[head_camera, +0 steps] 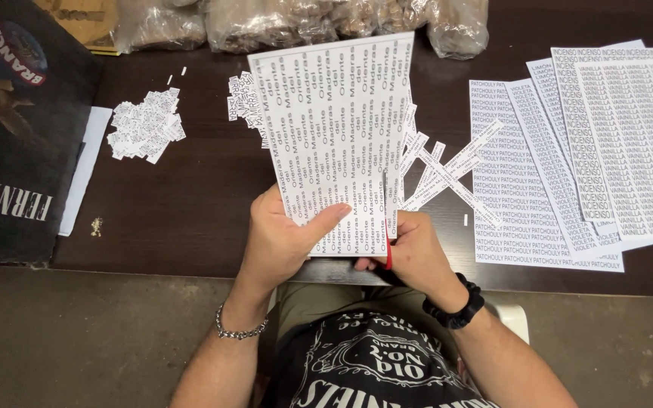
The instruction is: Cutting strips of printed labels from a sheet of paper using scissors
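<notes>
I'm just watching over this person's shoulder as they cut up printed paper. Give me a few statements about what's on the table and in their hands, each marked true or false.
1. The left hand holds a printed sheet. True.
2. The right hand is empty. False: it grips red-handled scissors at the sheet's lower edge.
3. Cut paper strips lie right of the sheet. True.
4. The pile of small cut labels lies on the floor. False: it lies on the dark table.
5. More printed sheets are fanned out at right. True.

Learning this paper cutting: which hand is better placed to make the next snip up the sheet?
The right hand: it holds the red-handled scissors at the sheet's lower edge, while the left hand steadies the sheet.
</notes>
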